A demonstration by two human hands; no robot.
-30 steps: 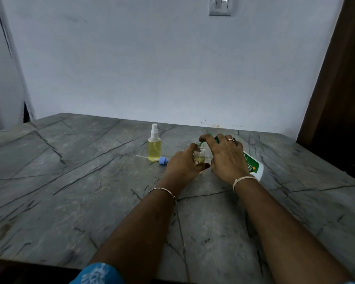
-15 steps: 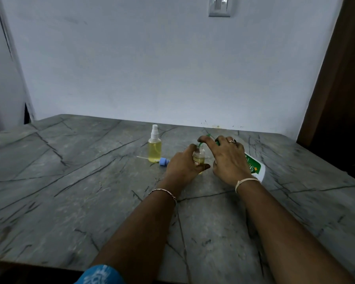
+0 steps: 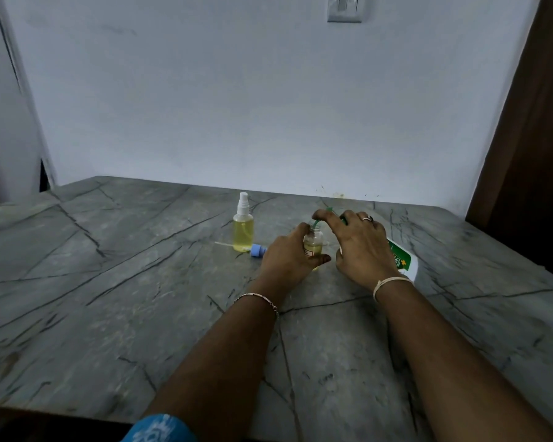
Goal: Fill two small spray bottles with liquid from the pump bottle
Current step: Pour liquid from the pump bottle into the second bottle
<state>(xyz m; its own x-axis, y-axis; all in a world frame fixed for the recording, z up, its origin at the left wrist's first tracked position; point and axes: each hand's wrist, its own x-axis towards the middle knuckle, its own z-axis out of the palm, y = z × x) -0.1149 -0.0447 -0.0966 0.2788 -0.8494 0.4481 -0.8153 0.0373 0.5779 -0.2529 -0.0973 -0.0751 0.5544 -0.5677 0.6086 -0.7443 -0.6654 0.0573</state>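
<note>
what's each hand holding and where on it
Left hand grips the small bottle round its body; right hand holds the pump bottle by its green head, fingers curled over it.

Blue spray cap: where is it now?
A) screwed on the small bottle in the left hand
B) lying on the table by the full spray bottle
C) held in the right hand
B: the blue spray cap lies on the table beside the full spray bottle, its dip tube pointing left.
</note>
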